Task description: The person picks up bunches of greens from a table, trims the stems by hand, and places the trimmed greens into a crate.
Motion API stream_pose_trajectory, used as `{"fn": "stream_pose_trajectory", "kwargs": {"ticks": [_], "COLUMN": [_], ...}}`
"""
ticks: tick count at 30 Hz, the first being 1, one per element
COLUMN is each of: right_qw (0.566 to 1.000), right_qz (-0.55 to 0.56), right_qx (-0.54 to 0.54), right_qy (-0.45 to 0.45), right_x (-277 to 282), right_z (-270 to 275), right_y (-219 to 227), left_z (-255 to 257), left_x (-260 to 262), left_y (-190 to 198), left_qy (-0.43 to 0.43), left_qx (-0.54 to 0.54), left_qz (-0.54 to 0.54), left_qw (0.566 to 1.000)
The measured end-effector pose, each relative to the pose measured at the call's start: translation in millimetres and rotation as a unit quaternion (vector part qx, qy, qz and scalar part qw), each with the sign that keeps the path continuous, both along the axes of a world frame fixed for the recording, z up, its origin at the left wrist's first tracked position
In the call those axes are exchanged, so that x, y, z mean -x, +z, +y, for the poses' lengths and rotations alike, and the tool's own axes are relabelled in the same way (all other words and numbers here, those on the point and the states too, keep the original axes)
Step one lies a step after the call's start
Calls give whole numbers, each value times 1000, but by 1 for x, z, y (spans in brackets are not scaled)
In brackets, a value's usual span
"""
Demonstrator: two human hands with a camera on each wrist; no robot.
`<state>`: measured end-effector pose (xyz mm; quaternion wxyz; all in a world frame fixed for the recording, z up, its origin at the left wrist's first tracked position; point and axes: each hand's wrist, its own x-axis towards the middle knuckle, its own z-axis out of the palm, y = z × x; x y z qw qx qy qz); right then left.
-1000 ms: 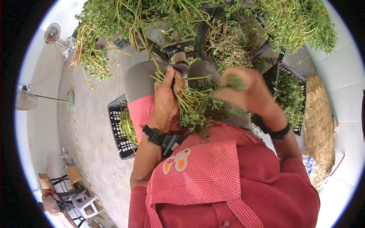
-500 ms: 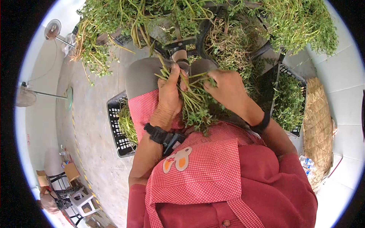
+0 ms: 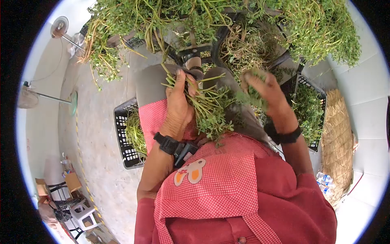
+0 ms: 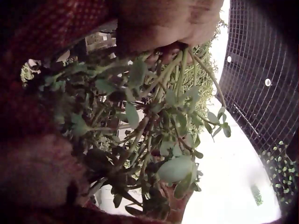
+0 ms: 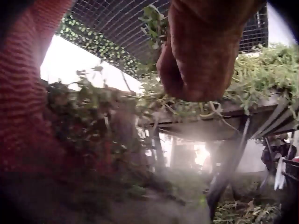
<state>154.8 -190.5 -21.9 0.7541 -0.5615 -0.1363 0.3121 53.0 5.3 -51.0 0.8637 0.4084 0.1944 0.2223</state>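
A bunch of leafy green stems (image 3: 207, 110) hangs over the lap, its cut ends pointing up and left. The left hand (image 3: 178, 103) grips the bunch, thumb on top; the left wrist view shows the stems (image 4: 180, 74) coming out below that hand (image 4: 168, 23). Off to the right of the bunch, the right hand (image 3: 270, 93) is raised and blurred, its fingers curled round some green sprigs (image 3: 254, 95). In the right wrist view a leafy sprig (image 5: 153, 28) sticks out beside the curled right hand (image 5: 201, 56).
Heaps of greens (image 3: 321, 28) cover the table across the top. Black crates with greens stand left (image 3: 122, 150) and right (image 3: 310, 83) of the knees. A straw roll (image 3: 339, 142) and bottles (image 3: 325, 181) lie at the right; a fan (image 3: 60, 26) stands at the left.
The right hand was at the bunch's stems half a second ago; it has moved right, away from the bunch, with sprigs in its fingers. The left hand has barely moved.
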Motion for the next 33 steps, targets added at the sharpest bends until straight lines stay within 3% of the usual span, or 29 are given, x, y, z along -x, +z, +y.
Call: {"fn": "stream_pose_trajectory", "kwargs": {"ticks": [2, 3, 5, 6, 8, 14, 18, 20, 22, 24, 25, 26, 28, 30, 31, 33], "right_qw": [972, 973, 921, 921, 847, 780, 800, 858, 869, 923, 923, 948, 966, 999, 999, 991], "right_qz": [-195, -192, -364, -364, -501, -559, -555, -457, -428, -176, -177, -182, -184, 36, 36, -87], "right_qx": [115, 113, 133, 133, 175, 279, 229, 210, 208, 259, 259, 182, 105, -6, -7, 72], "right_qy": [64, 61, 41, 40, 16, 46, -4, -103, -136, -222, -222, -186, -149, -16, -16, 74], "right_x": [18, 26, 34, 35, 35, 41, 43, 38, 23, -5, -25, -45, -40, -15, -9, 0], "right_z": [2, 5, 13, 16, 22, 29, 35, 40, 41, 23, 8, -11, -13, -7, -5, 0], "right_y": [0, -4, -14, -15, -18, -24, -38, -41, -42, -50, -59, -71, -52, -21, -19, -19], "left_z": [0, -1, -1, -2, -2, -1, -3, -1, -4, -4, 0, 3, -2, -7, -5, 1], "left_x": [2, 2, 0, 0, 0, 1, 0, 2, 1, 2, 5, 7, 3, -2, -2, 1], "left_y": [0, -1, -2, -1, 0, -1, -3, -5, 6, 6, 0, -3, 7, 10, 7, 0], "left_qy": [-7, -10, -4, -5, -12, -1, 15, -25, -3, 21, -12, -44, -14, 23, 22, -36], "left_qx": [-21, -23, -33, -34, -16, -19, 11, -31, -19, -5, 8, 20, -1, 17, 17, -5], "left_qz": [-18, -16, -10, -10, -12, -14, 15, 39, 87, 133, 96, 60, 110, 103, 103, 69], "left_qw": [1000, 1000, 999, 999, 1000, 1000, 1000, 998, 996, 991, 995, 997, 994, 994, 994, 997]}}
